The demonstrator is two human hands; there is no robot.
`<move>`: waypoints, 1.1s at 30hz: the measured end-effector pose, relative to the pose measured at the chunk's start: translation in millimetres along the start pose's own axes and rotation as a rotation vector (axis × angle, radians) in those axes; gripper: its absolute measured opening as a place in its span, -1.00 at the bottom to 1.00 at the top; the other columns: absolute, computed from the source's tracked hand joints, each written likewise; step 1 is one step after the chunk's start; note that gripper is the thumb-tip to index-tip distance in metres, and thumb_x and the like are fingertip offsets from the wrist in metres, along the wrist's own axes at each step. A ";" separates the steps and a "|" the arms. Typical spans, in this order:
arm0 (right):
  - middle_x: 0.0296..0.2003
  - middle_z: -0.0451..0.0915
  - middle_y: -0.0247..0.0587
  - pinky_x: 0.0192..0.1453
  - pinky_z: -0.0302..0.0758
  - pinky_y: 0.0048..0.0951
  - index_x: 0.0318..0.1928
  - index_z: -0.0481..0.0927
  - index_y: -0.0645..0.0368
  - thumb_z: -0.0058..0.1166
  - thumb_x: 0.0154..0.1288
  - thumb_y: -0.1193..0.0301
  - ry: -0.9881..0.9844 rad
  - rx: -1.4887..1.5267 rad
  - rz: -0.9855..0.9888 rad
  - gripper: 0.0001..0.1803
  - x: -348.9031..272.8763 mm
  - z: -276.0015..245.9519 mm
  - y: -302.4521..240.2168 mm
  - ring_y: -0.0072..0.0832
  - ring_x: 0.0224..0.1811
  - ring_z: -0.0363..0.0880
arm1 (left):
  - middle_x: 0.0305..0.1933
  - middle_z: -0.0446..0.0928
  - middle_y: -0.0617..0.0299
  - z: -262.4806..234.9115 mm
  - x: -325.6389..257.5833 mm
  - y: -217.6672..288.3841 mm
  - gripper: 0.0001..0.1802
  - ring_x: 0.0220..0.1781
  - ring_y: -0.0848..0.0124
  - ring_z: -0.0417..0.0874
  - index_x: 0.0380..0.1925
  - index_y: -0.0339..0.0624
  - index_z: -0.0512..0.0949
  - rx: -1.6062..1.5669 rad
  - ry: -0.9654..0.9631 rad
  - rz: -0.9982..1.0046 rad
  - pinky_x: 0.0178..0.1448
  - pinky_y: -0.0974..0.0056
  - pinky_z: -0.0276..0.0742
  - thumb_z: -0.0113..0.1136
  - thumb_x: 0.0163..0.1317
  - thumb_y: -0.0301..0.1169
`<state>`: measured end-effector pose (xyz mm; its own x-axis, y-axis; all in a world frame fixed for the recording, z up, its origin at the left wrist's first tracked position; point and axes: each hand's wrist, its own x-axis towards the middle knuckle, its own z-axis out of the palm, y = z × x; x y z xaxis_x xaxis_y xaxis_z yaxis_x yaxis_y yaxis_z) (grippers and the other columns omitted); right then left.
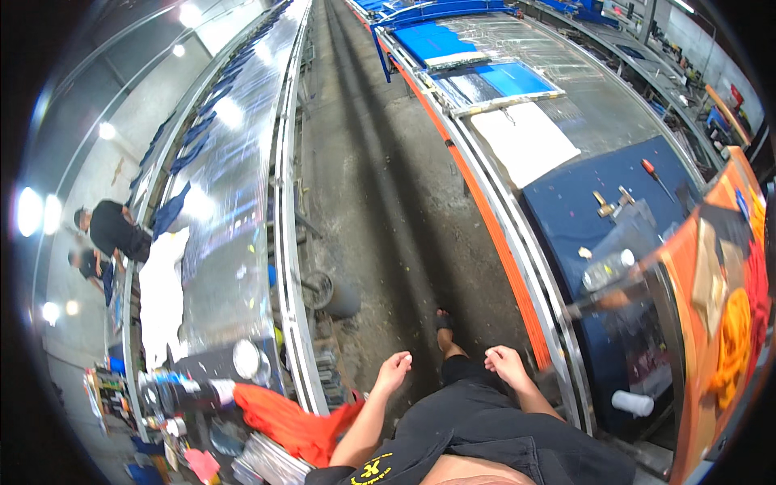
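My left hand hangs in front of me above the aisle floor, its fingers curled in, with nothing seen in it. On the other side, my right hand is loosely closed too and shows no object. It is nearest to the orange-edged rail of the right-hand table. An orange-red cloth lies close to my left forearm. One sandalled foot reaches forward on the concrete floor between the two long tables.
The left table carries a white garment and dark cloths; two people stand beyond it. On the right table lie a printing screen, a white cloth, a screwdriver and a plastic bottle. A bucket stands below the left table.
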<state>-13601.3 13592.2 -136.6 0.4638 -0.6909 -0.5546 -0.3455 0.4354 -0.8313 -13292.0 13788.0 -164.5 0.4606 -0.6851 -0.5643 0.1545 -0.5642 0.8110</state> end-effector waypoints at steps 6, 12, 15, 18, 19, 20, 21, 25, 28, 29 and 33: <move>-0.39 0.69 -0.26 -0.21 0.59 -0.43 -0.08 0.69 0.32 0.11 0.60 0.30 -0.131 -0.064 -0.310 -0.71 237.3 88.2 -279.8 -0.57 -0.35 0.64 | 0.01 0.74 0.13 -91.0 93.1 105.1 -0.56 -0.11 0.44 0.76 0.26 -0.28 0.60 -0.325 0.172 -0.188 -0.06 0.37 0.66 0.20 0.60 -0.18; -0.33 0.70 -0.30 -0.07 0.60 -0.45 -0.06 0.69 0.27 0.12 0.58 0.32 -0.232 -0.283 -0.470 -0.75 466.1 171.6 -475.0 -0.61 -0.26 0.66 | -0.09 0.75 0.13 -178.4 241.7 188.4 -0.70 -0.24 0.45 0.76 0.12 -0.32 0.64 -0.537 0.520 0.048 -0.11 0.38 0.68 0.19 0.60 -0.32; -0.23 0.77 -0.05 0.04 0.66 -0.19 -0.03 0.72 0.23 0.10 0.54 0.26 -0.113 -0.539 -0.536 -0.71 598.3 181.2 -456.2 -0.14 -0.14 0.78 | -0.08 0.75 0.15 -229.2 354.8 237.8 -0.69 -0.23 0.46 0.75 0.14 -0.33 0.63 -0.563 0.569 0.073 -0.09 0.37 0.67 0.20 0.59 -0.33; 0.01 0.75 0.10 0.19 0.64 -0.02 -0.03 0.75 0.24 0.07 0.49 0.17 0.009 -1.045 -0.343 -0.61 701.1 111.0 -349.4 0.09 0.10 0.72 | -0.05 0.75 0.16 -271.6 497.9 328.4 -0.67 -0.17 0.47 0.74 0.17 -0.33 0.62 -0.580 0.422 0.179 -0.05 0.36 0.67 0.22 0.59 -0.32; 0.06 0.73 0.17 0.27 0.61 0.03 0.01 0.78 0.23 0.08 0.43 0.16 -0.036 -1.218 -0.078 -0.57 697.5 107.1 -328.7 0.13 0.14 0.70 | -0.04 0.74 0.15 -296.7 529.4 363.1 -0.65 -0.15 0.47 0.74 0.19 -0.33 0.62 -0.521 0.387 0.184 -0.02 0.36 0.66 0.22 0.59 -0.31; 0.11 0.74 0.12 0.30 0.61 0.03 0.02 0.81 0.16 0.18 0.37 0.11 -0.256 -1.306 0.206 -0.57 673.8 128.3 -350.1 0.11 0.17 0.71 | -0.02 0.74 0.15 -333.1 550.3 400.2 -0.64 -0.13 0.47 0.73 0.21 -0.33 0.61 -0.443 0.396 0.180 0.00 0.36 0.66 0.22 0.59 -0.31; 0.12 0.75 0.07 0.33 0.60 -0.01 0.03 0.83 0.10 0.30 0.28 0.07 -0.356 -1.290 0.516 -0.55 668.8 117.1 -353.1 0.06 0.23 0.70 | -0.01 0.74 0.15 -351.9 591.2 449.7 -0.63 -0.10 0.47 0.73 0.22 -0.33 0.61 -0.392 0.350 0.193 0.03 0.37 0.66 0.23 0.59 -0.30; 0.08 0.77 0.04 0.27 0.61 0.02 0.04 0.83 0.09 0.32 0.27 0.04 -0.029 -0.983 0.835 -0.52 651.7 79.6 -297.4 0.00 0.23 0.72 | 0.04 0.73 0.15 -403.6 739.6 656.0 -0.60 -0.01 0.46 0.73 0.26 -0.36 0.58 -0.192 0.044 0.403 0.17 0.37 0.63 0.21 0.59 -0.30; 0.06 0.78 0.07 0.22 0.61 0.04 0.03 0.82 0.11 0.25 0.32 0.01 0.074 -0.765 0.869 -0.51 699.5 123.9 -324.8 -0.01 0.21 0.73 | 0.05 0.73 0.15 -423.3 859.7 773.4 -0.61 0.00 0.47 0.73 0.26 -0.37 0.58 -0.113 -0.063 0.460 0.19 0.35 0.63 0.19 0.61 -0.31; 0.05 0.78 0.08 0.21 0.61 0.04 0.03 0.82 0.12 0.23 0.34 0.00 0.102 -0.725 0.830 -0.50 724.7 136.7 -330.8 -0.01 0.20 0.74 | 0.05 0.72 0.15 -426.2 899.6 795.3 -0.62 0.00 0.47 0.73 0.25 -0.36 0.58 -0.105 -0.104 0.471 0.18 0.35 0.63 0.18 0.61 -0.32; 0.02 0.79 0.11 0.16 0.61 0.07 0.03 0.81 0.15 0.14 0.41 -0.04 0.173 -0.700 0.481 -0.47 901.7 186.9 -363.4 -0.03 0.16 0.76 | 0.05 0.73 0.16 -447.1 1051.9 840.5 -0.61 0.01 0.47 0.73 0.28 -0.36 0.57 -0.098 -0.035 0.424 0.16 0.37 0.63 0.17 0.62 -0.32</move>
<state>-12905.0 12918.9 -341.4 0.0277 -0.6259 -0.7794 -0.9211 0.2868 -0.2631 -12286.8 12799.1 -7.6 0.4712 -0.8631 -0.1817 0.0411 -0.1843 0.9820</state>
